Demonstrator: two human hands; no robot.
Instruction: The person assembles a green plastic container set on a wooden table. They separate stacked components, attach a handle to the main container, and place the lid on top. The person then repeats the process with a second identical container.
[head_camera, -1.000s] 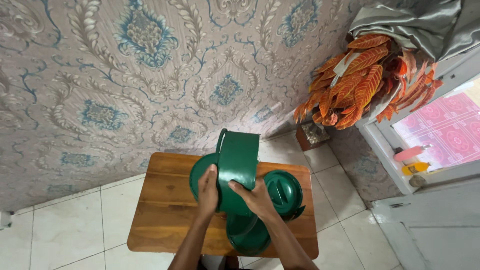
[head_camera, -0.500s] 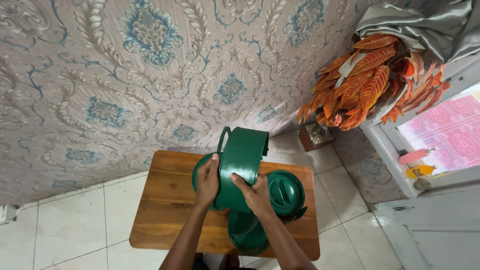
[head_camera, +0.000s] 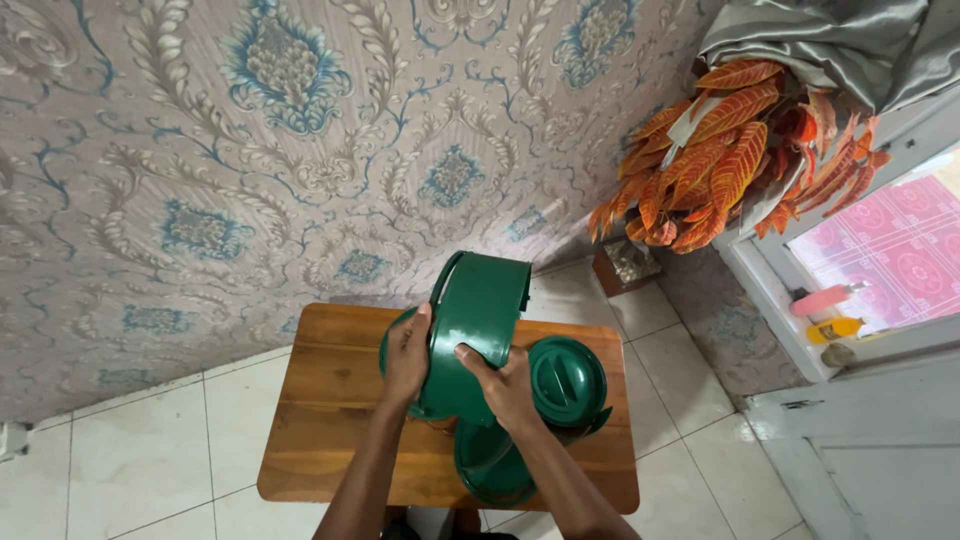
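Note:
Both my hands hold a dark green round container (head_camera: 478, 318) tilted up above a small wooden table (head_camera: 330, 400), its open mouth turned away from me toward the wall. My left hand (head_camera: 405, 355) grips its left side and my right hand (head_camera: 505, 385) grips its lower right side. On the table to the right lies a green domed lid (head_camera: 568, 382). Another green round piece (head_camera: 485, 468) sits at the table's near edge below my right wrist, and a further green piece (head_camera: 392, 345) is partly hidden behind my left hand.
A patterned blue-and-beige wall (head_camera: 300, 150) rises behind the table. An orange-leaved plant (head_camera: 735, 150) in a pot stands at the right, under grey cloth (head_camera: 840, 40). A window sill (head_camera: 850, 330) with small bottles is at the far right. White floor tiles (head_camera: 130, 470) surround the table.
The green container has stayed in both hands, tilted up above the table, and sits slightly higher and further right in view. My grip is unchanged.

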